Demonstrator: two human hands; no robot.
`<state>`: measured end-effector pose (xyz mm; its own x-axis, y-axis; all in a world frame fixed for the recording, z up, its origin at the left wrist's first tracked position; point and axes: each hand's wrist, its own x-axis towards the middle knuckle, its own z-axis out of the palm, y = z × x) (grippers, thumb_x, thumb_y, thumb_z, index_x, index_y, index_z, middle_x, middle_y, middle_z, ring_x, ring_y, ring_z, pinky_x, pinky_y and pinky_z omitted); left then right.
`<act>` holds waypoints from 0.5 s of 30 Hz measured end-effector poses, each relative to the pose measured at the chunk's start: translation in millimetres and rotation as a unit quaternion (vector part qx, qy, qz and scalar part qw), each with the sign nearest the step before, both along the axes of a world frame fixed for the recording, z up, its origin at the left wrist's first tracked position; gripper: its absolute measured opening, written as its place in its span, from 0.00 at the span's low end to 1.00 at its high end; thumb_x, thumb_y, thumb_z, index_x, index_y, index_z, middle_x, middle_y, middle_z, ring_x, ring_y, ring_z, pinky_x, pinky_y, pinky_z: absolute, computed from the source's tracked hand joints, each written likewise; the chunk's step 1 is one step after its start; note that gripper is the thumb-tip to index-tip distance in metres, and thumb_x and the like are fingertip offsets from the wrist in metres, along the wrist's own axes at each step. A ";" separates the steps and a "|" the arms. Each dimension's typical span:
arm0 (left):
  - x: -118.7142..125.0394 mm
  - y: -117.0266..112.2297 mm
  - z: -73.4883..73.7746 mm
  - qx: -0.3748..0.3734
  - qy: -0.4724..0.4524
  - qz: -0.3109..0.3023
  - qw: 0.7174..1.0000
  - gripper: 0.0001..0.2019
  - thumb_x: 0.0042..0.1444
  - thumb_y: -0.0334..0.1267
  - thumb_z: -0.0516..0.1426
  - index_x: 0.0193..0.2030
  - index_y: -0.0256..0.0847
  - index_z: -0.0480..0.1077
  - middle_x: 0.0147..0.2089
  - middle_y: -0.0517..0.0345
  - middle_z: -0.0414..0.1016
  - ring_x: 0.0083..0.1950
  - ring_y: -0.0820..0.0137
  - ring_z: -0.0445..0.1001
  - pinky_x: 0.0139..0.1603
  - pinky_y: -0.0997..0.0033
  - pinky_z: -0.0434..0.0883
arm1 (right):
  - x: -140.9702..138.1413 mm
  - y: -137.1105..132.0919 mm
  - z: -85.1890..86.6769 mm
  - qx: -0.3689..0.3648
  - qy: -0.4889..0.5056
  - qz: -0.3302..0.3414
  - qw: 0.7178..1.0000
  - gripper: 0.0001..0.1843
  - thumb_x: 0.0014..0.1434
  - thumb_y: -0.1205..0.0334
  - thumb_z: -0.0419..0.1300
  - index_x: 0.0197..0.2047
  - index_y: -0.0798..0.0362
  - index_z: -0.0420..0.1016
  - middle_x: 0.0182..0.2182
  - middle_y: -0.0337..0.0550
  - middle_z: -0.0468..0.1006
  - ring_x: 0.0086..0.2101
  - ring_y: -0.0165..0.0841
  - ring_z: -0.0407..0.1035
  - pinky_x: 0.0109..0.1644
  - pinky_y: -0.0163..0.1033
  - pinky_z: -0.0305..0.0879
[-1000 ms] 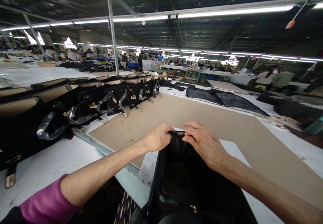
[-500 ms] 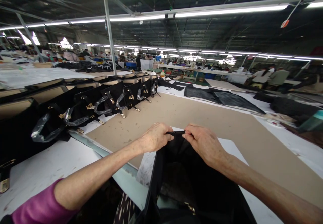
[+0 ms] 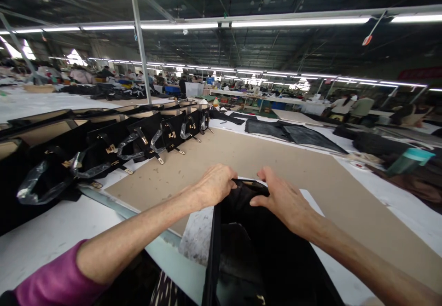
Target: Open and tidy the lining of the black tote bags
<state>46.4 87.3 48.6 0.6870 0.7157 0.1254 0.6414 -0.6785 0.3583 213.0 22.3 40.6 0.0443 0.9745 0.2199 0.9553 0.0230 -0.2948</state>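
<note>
A black open bag (image 3: 255,251) stands in front of me, its mouth facing up, against the table edge. My left hand (image 3: 216,185) is curled over the bag's far rim, fingers closed on it. My right hand (image 3: 281,198) rests on the same rim just to the right, thumb and fingers bent on the edge, its hold looser. Both hands sit close together at the far top edge of the bag. The bag's dark inside shows below my wrists.
A brown cardboard sheet (image 3: 262,158) covers the white table (image 3: 51,232). A row of black bags with gold buckles and plastic-wrapped handles (image 3: 138,135) lines the left. Black fabric pieces (image 3: 293,133) lie beyond. A teal cup (image 3: 409,158) stands right. Other workers sit at distant tables.
My view has swung slightly right and down. My right hand has loosened from a pinch on the rim, its fingers now more spread. The left hand keeps its hold.
</note>
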 end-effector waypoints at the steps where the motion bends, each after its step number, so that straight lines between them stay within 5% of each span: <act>1: -1.5 0.6 -0.3 -0.007 -0.010 -0.009 1.000 0.09 0.49 0.34 0.50 0.29 0.38 0.72 0.21 0.58 0.67 0.26 0.73 0.65 0.27 0.77 0.58 | 4.2 -0.8 -0.7 -0.016 0.024 -0.015 0.999 0.24 0.44 0.57 0.60 0.46 0.50 0.60 0.37 0.41 0.71 0.36 0.35 0.65 0.35 0.36 0.56; 4: -4.9 2.6 -2.1 -0.018 -0.034 -0.028 0.999 0.09 0.50 0.33 0.50 0.28 0.37 0.71 0.19 0.61 0.64 0.24 0.75 0.62 0.26 0.79 0.56 | 13.0 -0.1 -0.6 -0.047 0.072 0.016 0.996 0.21 0.49 0.57 0.56 0.48 0.46 0.62 0.37 0.37 0.73 0.38 0.34 0.66 0.38 0.36 0.56; 7: -7.8 4.2 -4.0 -0.029 -0.051 -0.039 0.998 0.09 0.50 0.33 0.50 0.29 0.37 0.71 0.19 0.63 0.60 0.23 0.77 0.59 0.25 0.79 0.55 | 14.9 1.5 2.8 -0.080 0.068 0.061 0.993 0.10 0.52 0.57 0.51 0.35 0.47 0.71 0.28 0.34 0.73 0.32 0.31 0.66 0.33 0.33 0.55; 15: -11.5 5.5 -4.1 -0.038 -0.034 -0.064 0.997 0.10 0.52 0.34 0.48 0.31 0.38 0.71 0.18 0.64 0.56 0.21 0.78 0.55 0.23 0.79 0.53 | 19.0 4.1 2.5 -0.072 0.017 0.090 0.993 0.13 0.56 0.57 0.47 0.33 0.48 0.72 0.21 0.33 0.70 0.24 0.28 0.62 0.27 0.32 0.51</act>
